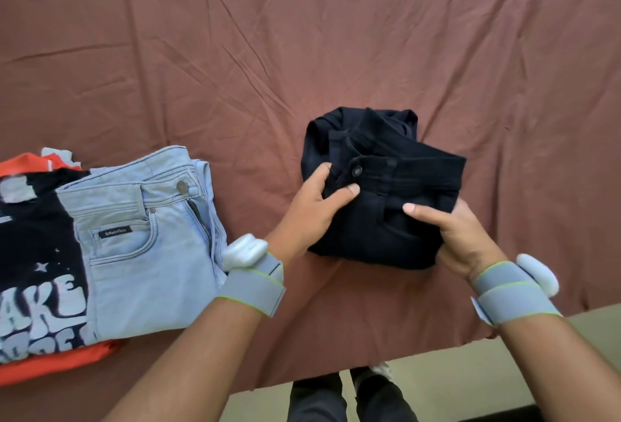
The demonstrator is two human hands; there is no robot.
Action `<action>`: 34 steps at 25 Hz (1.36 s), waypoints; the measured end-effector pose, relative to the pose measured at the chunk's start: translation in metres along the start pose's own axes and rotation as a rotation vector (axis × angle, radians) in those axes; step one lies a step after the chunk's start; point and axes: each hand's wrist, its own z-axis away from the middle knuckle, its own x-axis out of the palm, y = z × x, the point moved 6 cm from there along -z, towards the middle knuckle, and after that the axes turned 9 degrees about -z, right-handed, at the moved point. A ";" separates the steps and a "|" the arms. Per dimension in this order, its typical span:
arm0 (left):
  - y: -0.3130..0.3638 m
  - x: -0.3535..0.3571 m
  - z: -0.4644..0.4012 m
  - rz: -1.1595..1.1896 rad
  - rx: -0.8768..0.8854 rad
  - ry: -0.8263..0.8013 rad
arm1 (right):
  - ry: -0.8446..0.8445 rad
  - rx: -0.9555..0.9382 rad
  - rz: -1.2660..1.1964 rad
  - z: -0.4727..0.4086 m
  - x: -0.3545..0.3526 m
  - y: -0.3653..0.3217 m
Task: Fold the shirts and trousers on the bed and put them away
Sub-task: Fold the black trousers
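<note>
Dark jeans (379, 193), folded into a bundle on the bed (302, 51), are sitting gripped between my left hand (316, 209) and right hand (453, 236), so I'm judging folding done and lifting them onto the pile (100, 246) comes next.

The black T-shirt (33, 253) at the left carries large pale bubble lettering, cut off by the frame edge and by the light jeans (148, 246) lying over it; the letters "AKE" can be read on one line, while the line below it is too cropped to make out. The light jeans bear a small dark label (116, 232) above the front pocket with pale script that is too small to read.
</note>
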 end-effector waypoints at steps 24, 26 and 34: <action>0.014 -0.054 -0.045 -0.187 -0.338 0.413 | 0.134 0.096 -0.131 0.001 -0.028 0.018; 0.021 -0.056 -0.058 -0.340 -0.355 0.385 | 0.087 0.163 -0.144 0.008 -0.026 0.022; 0.036 -0.046 -0.094 -0.454 -0.227 0.403 | -0.031 0.286 0.276 0.005 -0.017 0.038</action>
